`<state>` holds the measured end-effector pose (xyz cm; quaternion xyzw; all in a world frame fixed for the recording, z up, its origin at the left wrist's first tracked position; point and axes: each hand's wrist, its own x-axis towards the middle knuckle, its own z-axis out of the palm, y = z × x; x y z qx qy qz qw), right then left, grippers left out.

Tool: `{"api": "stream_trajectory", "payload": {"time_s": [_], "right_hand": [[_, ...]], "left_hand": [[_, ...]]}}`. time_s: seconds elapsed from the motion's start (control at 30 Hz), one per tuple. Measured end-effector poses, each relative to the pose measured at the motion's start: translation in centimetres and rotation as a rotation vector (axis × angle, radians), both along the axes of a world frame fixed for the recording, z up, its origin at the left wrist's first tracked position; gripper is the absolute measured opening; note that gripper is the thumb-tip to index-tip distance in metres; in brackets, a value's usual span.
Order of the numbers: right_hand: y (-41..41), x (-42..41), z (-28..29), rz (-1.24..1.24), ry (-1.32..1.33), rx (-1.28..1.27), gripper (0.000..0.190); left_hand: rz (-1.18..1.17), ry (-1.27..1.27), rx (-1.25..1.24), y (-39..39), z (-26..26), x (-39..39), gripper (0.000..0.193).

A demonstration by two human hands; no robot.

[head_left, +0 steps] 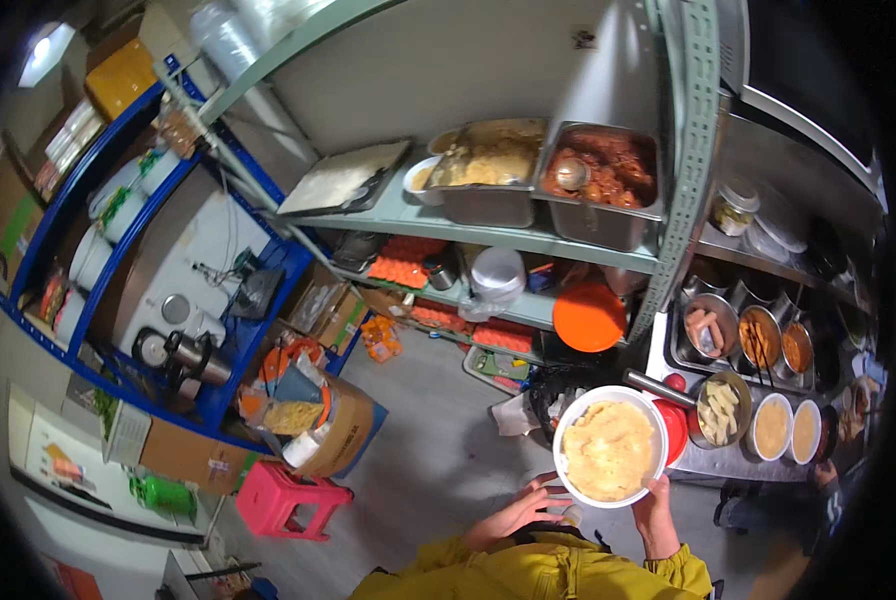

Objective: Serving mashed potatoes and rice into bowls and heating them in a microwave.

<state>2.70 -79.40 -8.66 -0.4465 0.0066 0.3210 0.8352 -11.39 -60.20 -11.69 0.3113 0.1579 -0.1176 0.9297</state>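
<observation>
A white round bowl [561,466] filled with a pale yellow, mashed-looking food [607,448] is in front of me. My right hand [654,517] grips its lower right rim, with the thumb over the edge. Beside the lower left rim is my left hand [524,510], fingers spread; whether the fingertips touch the bowl I cannot tell. Just right of the bowl, on the counter, lie a red round thing [671,431] and a metal pan [742,427] of pale cut pieces. Two white bowls [752,442] of similar yellow food stand farther right.
A metal rack [388,221] ahead holds a steel pan of red food [602,169] and one of yellowish food [493,161]. An orange lid [589,316] sticks out below. At left are a pink stool [287,499] and a cardboard box [350,431]. Another person's hand [824,472] shows at far right.
</observation>
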Motion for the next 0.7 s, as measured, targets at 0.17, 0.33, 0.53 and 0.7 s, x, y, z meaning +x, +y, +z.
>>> {"api": "stream_trajectory", "payload": {"time_s": [0.17, 0.33, 0.53, 0.7], "right_hand": [[7.1, -1.3, -1.0, 0.191, 0.056, 0.020, 0.055], [17.2, -2.4, 0.1, 0.298, -0.003, 0.014, 0.050], [33.1, -4.0, 2.0, 0.325, -0.065, 0.066, 0.044], [47.2, -3.8, 5.3, 0.278, 0.062, 0.216, 0.047]], "left_hand": [[0.140, -0.085, 0.124, 4.3, -1.6, -5.9, 0.053], [0.333, -0.019, 0.123, 11.1, -1.4, -11.1, 0.053], [0.456, -0.038, 0.172, 23.3, -2.8, -18.1, 0.065], [0.612, -0.028, 0.243, 33.6, -2.1, -22.9, 0.064]]}}
